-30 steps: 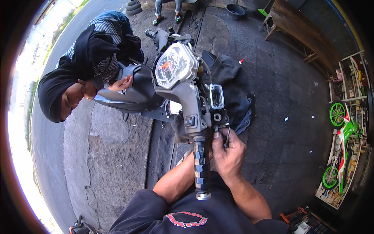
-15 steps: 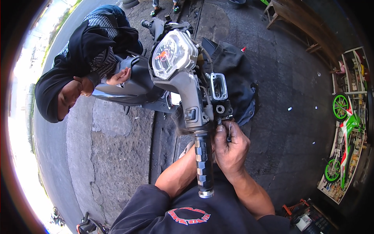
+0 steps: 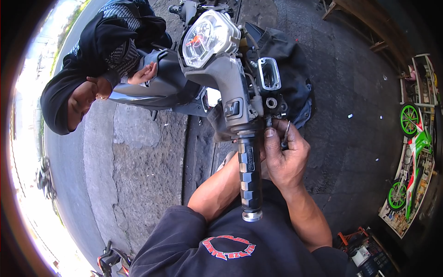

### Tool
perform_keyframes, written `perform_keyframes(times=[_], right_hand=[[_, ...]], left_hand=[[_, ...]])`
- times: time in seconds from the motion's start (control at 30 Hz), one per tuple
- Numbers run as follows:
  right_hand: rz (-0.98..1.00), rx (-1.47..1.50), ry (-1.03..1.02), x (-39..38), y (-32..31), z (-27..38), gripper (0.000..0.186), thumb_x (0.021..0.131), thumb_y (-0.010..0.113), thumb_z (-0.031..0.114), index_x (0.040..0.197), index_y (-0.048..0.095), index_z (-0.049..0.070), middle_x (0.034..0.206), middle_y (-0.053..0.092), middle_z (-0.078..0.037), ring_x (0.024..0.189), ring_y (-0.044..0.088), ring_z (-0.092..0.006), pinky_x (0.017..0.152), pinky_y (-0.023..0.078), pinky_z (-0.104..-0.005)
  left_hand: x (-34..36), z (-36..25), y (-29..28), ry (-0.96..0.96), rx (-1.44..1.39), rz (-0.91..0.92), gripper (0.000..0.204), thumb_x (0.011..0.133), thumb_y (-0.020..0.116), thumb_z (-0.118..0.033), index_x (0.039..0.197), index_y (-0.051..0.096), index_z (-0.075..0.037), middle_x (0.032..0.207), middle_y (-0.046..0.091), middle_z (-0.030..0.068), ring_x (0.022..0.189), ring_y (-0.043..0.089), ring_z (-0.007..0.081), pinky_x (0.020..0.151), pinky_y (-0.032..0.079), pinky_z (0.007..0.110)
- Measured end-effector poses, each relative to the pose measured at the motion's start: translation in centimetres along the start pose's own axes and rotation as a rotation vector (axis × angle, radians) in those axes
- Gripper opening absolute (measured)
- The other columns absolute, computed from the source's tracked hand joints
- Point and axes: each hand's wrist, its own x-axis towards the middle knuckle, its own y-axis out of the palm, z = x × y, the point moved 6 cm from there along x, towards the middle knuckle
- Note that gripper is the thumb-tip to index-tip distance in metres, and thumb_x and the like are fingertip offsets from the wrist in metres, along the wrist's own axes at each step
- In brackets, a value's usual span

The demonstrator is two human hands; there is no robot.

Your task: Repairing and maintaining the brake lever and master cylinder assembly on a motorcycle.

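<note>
A scooter's handlebar stands before me, with a black rubber grip (image 3: pixel 249 171), a switch housing (image 3: pixel 233 111) and a clear-covered speedometer (image 3: pixel 207 39). To the right of it is a brake fluid reservoir (image 3: pixel 277 74) with a silver rim and no lid on it. Just below that, my right hand (image 3: pixel 290 157) pinches a small dark metal piece (image 3: pixel 269 122) between thumb and finger, close against the bracket. A thin dark rod (image 3: pixel 286 134) sticks out between its fingers. My left forearm (image 3: pixel 214 191) passes behind the grip, which hides that hand's fingers.
At the left a person in a black head covering (image 3: pixel 57 106) leans over the scooter's dark seat. Dark cloth (image 3: pixel 290 55) drapes the scooter beyond the reservoir. A green toy motorcycle (image 3: pixel 410 161) stands at the right edge, and a wooden bench (image 3: pixel 360 18) at far right.
The view has shifted, so handlebar and hands sit slightly higher and further right. My right hand keeps its pinch beside the bracket. The person at the left stays leaning over.
</note>
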Motion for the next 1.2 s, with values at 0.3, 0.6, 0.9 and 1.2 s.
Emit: perform_keyframes(times=[0.3, 0.6, 0.9, 1.2], right_hand=[[-0.045, 0.072, 0.041, -0.3, -0.2, -0.5, 0.014, 0.092, 0.074, 0.006, 0.103, 0.07, -0.003, 0.089, 0.074, -0.014, 0.076, 0.073, -0.0207, 0.068, 0.057, -0.0327], [-0.095, 0.02, 0.106, -0.4, 0.0, -0.2, 0.013, 0.095, 0.071, 0.01, 0.098, 0.069, -0.003, 0.079, 0.073, -0.012, 0.07, 0.072, -0.019, 0.065, 0.056, -0.0327], [-0.135, -0.002, 0.052, -0.4, 0.5, -0.2, 0.019, 0.1, 0.065, 0.016, 0.094, 0.069, -0.002, 0.07, 0.066, -0.006, 0.062, 0.061, -0.0114, 0.057, 0.05, -0.0306], [-0.14, -0.025, 0.027, -0.4, 0.5, 0.0, 0.022, 0.102, 0.064, 0.019, 0.096, 0.07, -0.002, 0.072, 0.068, -0.009, 0.064, 0.065, -0.0142, 0.06, 0.051, -0.0318]], left_hand=[[-0.2, 0.2, 0.1, -0.007, -0.018, 0.086, 0.06, 0.103, 0.058, -0.054, 0.139, 0.057, -0.005, 0.126, 0.066, 0.0099, 0.112, 0.068, 0.0225, 0.099, 0.058, 0.039], [0.1, -0.1, 0.4, -0.008, -0.036, 0.112, 0.056, 0.101, 0.061, -0.05, 0.134, 0.057, -0.005, 0.124, 0.065, 0.0105, 0.109, 0.066, 0.0226, 0.099, 0.057, 0.039], [0.5, -0.1, 0.2, -0.015, -0.07, 0.118, 0.053, 0.099, 0.065, -0.046, 0.13, 0.057, -0.005, 0.122, 0.064, 0.011, 0.105, 0.065, 0.0227, 0.098, 0.056, 0.04], [0.3, 0.1, 0.3, -0.027, -0.101, 0.123, 0.05, 0.097, 0.068, -0.043, 0.126, 0.057, -0.004, 0.121, 0.063, 0.0116, 0.102, 0.064, 0.0228, 0.098, 0.055, 0.041]])
